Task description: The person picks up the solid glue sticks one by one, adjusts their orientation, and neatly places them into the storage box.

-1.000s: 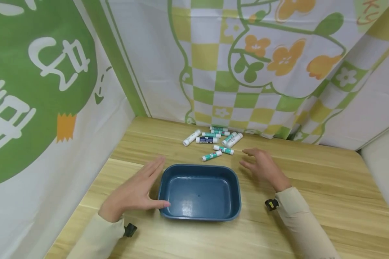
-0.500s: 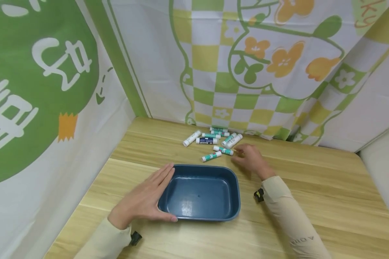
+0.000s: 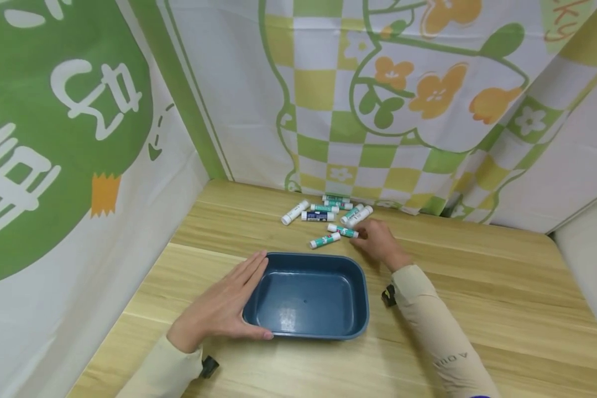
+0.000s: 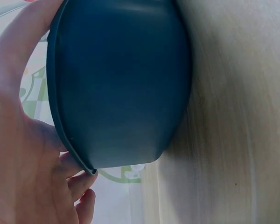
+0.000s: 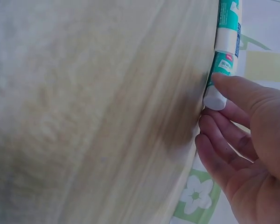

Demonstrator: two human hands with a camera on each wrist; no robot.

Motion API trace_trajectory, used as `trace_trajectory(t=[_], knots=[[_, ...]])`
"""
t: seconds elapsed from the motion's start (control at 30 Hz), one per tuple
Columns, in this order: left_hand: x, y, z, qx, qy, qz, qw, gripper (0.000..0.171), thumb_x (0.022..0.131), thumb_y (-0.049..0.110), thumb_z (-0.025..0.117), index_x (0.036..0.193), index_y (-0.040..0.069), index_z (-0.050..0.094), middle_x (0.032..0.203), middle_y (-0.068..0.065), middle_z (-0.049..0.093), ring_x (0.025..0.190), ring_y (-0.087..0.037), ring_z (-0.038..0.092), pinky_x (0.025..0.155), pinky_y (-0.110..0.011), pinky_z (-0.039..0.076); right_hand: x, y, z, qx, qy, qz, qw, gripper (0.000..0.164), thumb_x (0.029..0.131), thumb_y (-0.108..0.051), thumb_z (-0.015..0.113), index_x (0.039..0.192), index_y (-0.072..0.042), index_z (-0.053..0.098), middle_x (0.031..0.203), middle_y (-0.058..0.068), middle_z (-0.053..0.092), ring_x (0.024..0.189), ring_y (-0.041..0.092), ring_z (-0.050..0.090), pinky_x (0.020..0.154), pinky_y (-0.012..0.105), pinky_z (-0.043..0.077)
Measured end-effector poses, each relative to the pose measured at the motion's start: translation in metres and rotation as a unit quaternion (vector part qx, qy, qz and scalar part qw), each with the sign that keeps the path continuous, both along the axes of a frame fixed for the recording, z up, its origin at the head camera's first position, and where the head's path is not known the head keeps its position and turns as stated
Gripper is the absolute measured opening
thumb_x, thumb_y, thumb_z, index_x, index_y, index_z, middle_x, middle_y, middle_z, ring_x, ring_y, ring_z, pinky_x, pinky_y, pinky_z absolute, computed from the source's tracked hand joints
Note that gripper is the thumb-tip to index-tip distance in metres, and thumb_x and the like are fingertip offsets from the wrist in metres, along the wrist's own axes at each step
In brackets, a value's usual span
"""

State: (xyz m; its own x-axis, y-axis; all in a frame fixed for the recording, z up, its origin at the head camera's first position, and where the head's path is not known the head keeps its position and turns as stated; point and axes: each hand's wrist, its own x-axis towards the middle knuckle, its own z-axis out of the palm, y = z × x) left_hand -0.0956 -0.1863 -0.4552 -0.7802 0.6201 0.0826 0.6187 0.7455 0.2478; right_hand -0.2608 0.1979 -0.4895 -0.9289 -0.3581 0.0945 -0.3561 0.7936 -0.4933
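A dark blue plastic tub [image 3: 305, 336] stands upright on the wooden table. My left hand [image 3: 224, 304] grips its left end, thumb at the near corner and fingers at the far corner; in the left wrist view the tub's outer wall [image 4: 121, 84] fills the middle. Beyond the tub, my right hand [image 3: 380, 241] pinches the right end of a green and white glue stick [image 3: 342, 230] lying on the table. In the right wrist view the thumb presses on this glue stick [image 5: 221, 65] and the other fingers curl below its white end. Another green glue stick [image 3: 324, 240] lies just left of it.
Several more glue sticks lie in a loose group farther back, among them a dark blue one [image 3: 318, 216] and a white one [image 3: 295, 212]. A patterned curtain [image 3: 323, 127] hangs at the table's back edge. Another printed cloth [image 3: 174, 182] closes off the left side.
My left hand has moved right onto the tub's end and grips it. My right hand has moved left to the nearer glue stick and closed its fingers on it.
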Motion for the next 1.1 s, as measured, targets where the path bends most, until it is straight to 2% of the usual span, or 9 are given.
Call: trace_trajectory(t=[0.2,0.4,0.6,0.77,1.1], knots=[[-0.001,0.002,-0.001,-0.006,0.005,-0.004,1.0000,0.140,0.076,0.094,0.060,0.167,-0.003,0.019,0.177,-0.021,0.017,0.164,-0.037,0.021,0.131,-0.048,0.028,0.000,0.003,0.000,0.002,-0.009,-0.010,1.000,0.014,0.095,-0.013,0.079,0.103,-0.002,0.079,0.099,0.015,0.079,0.092,0.026,0.074,0.084,0.044,0.063],[0.000,0.002,0.000,-0.008,0.006,-0.005,0.9999,0.139,0.076,0.094,0.060,0.167,-0.004,0.019,0.176,-0.022,0.017,0.164,-0.038,0.021,0.131,-0.051,0.029,0.002,0.006,0.001,0.005,-0.014,0.002,1.000,0.014,0.095,-0.014,0.079,0.101,-0.001,0.078,0.098,0.016,0.079,0.091,0.026,0.075,0.084,0.043,0.064],[0.001,0.001,0.000,-0.003,0.007,-0.003,1.0000,0.140,0.076,0.095,0.059,0.167,-0.003,0.020,0.176,-0.022,0.017,0.164,-0.039,0.022,0.130,-0.054,0.030,0.008,0.008,0.005,-0.005,-0.004,0.006,1.000,0.014,0.095,-0.013,0.079,0.099,0.000,0.078,0.094,0.014,0.079,0.086,0.025,0.075,0.081,0.041,0.064],[0.001,0.001,0.001,-0.004,-0.004,-0.001,1.0000,0.139,0.076,0.094,0.060,0.167,-0.002,0.018,0.177,-0.020,0.014,0.165,-0.037,0.019,0.132,-0.052,0.027,0.016,0.009,0.010,-0.011,-0.014,0.002,1.000,0.015,0.095,-0.013,0.078,0.101,0.000,0.078,0.093,0.014,0.079,0.086,0.024,0.075,0.080,0.040,0.065],[0.001,0.001,0.002,-0.003,-0.015,-0.001,0.9999,0.139,0.076,0.093,0.062,0.167,-0.002,0.017,0.178,-0.019,0.012,0.165,-0.038,0.018,0.132,-0.052,0.026,0.034,0.014,0.021,-0.034,0.025,-0.004,0.999,0.013,0.091,-0.009,0.080,0.097,0.002,0.077,0.092,0.017,0.079,0.081,0.025,0.077,0.076,0.039,0.066]])
